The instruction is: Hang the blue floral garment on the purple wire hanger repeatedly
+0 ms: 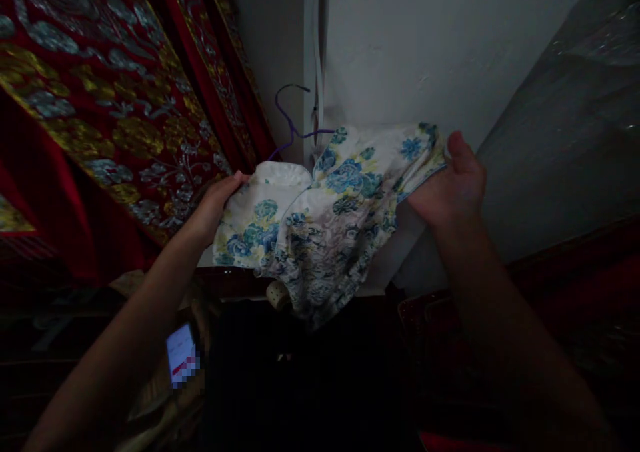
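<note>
A white blouse with a blue, green and yellow flower print, blue piping and a collar is stretched between my hands. Its lower part hangs in gathered folds towards my body. A purple wire hanger runs into the neck, its hook sticking up. My left hand grips the shoulder on the left, with the fingertips at the cloth's edge. On the other side my right hand holds the sleeve end, thumb raised and its other fingers mostly hidden by the cloth.
Red cloth panels with gold and silver embroidery hang at the left. Ahead is a pale wall, with clear plastic sheeting at the right. A lit phone lies below my left arm. The lower area is very dark.
</note>
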`<state>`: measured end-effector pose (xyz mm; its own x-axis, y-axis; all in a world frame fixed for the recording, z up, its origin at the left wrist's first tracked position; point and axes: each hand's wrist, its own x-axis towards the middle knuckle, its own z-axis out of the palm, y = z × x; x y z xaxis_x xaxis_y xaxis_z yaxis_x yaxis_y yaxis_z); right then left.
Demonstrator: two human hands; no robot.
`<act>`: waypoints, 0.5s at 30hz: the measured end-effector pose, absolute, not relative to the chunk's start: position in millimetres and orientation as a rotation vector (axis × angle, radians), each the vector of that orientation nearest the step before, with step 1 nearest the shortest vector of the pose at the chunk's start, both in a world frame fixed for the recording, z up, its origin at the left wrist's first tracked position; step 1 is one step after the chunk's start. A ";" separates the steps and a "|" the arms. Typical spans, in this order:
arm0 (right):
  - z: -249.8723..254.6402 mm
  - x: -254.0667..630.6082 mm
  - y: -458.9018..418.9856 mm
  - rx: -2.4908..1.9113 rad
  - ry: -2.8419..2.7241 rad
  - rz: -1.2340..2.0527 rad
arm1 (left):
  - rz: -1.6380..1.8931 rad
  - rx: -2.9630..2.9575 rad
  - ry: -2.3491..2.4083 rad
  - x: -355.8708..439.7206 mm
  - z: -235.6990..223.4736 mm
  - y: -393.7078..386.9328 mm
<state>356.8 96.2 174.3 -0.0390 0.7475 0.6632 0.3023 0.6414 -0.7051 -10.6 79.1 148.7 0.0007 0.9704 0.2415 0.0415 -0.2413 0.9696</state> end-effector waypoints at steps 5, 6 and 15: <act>178.0 329.6 44.8 -0.802 -1.763 1.029 | 1.416 1.870 1.330 -11.3 150.0 84.0; 171.5 327.0 37.5 -0.757 -1.919 1.182 | 1.459 1.931 1.355 -9.0 147.3 82.9; 67.7 268.3 54.4 -1.026 -2.295 0.251 | 1.432 1.955 0.835 53.4 139.5 43.0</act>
<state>268.3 54.4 67.7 -0.5173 0.7274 0.4508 0.6126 0.6826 -0.3984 53.4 43.0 139.5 0.2313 0.7620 0.6048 0.1510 -0.6423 0.7515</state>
